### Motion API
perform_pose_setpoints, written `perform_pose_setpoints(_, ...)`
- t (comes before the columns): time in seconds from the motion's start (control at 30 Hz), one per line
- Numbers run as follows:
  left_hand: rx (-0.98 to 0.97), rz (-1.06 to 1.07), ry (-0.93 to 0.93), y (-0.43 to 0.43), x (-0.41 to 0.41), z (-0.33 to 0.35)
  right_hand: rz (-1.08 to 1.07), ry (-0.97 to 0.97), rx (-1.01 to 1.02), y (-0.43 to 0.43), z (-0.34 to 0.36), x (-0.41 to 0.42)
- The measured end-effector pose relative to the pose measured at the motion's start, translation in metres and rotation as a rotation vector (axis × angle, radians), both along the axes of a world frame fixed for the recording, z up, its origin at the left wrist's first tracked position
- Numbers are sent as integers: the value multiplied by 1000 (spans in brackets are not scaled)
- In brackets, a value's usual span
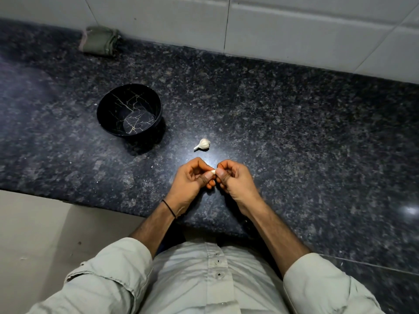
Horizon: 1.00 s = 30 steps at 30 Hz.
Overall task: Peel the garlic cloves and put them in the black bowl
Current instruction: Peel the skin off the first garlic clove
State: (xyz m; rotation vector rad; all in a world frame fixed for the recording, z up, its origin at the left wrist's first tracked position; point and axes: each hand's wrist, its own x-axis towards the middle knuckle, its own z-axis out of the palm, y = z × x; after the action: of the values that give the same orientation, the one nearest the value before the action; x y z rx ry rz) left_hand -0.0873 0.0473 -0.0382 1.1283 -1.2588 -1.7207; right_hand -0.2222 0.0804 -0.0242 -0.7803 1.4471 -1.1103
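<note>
Dark speckled granite counter (294,132) takes up most of the view, with a white tiled wall (294,26) running along the back of it. At the bottom there's a pale button-up shirt (204,279) with the sleeves rolled up past the forearms.

The black bowl (108,109) sits open side up on the counter, left of centre, and you can see gold crack-like veins on the inside. Way back in the left corner against the wall there's a folded greenish cloth (99,41), well apart from everything else.

Both hands are up just over the near edge of the counter, knuckle to knuckle. The left hand (190,180) and right hand (235,177) each have their fingers curled in, and the thumbs and fingertips meet in the middle, pinching a single garlic clove (213,172). Only a sliver of white shows between the thumbs. Its long axis looks roughly left-right, running from one hand to the other, but I can't tell which end is the tip.

The garlic bulb (202,145) lies on its side on the counter just beyond the hands, to the right of the bowl and nearer than it. Its stem points down-left toward the person and the fat end points away to the right, so its axis is diagonal. Nothing sits between the hands and the bowl.

There's a thin black band (169,208) on the left wrist.
</note>
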Motion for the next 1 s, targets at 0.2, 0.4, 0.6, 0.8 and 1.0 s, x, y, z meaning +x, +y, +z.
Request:
perform_pose_setpoints(0.2, -24, 71, -57, 4, -7, -4, -158, 194, -108, 12, -18, 16)
perform_pose_setpoints(0.4, -3, 88, -61, 4, -7, -5, -165, 341, -202, 23, -17, 16)
perform_pose_setpoints(0.6, 20, 70, -36, 1, -5, -7, -135, 511, -159, 20, -15, 4)
perform_pose_setpoints(0.8, 59, 53, -21, -1, -5, -6, -58, 413, -176, 11, -14, -7)
perform_pose_setpoints(1.0, 62, 45, -47, -2, -5, -4, -57, 326, -227, 15, -14, -4)
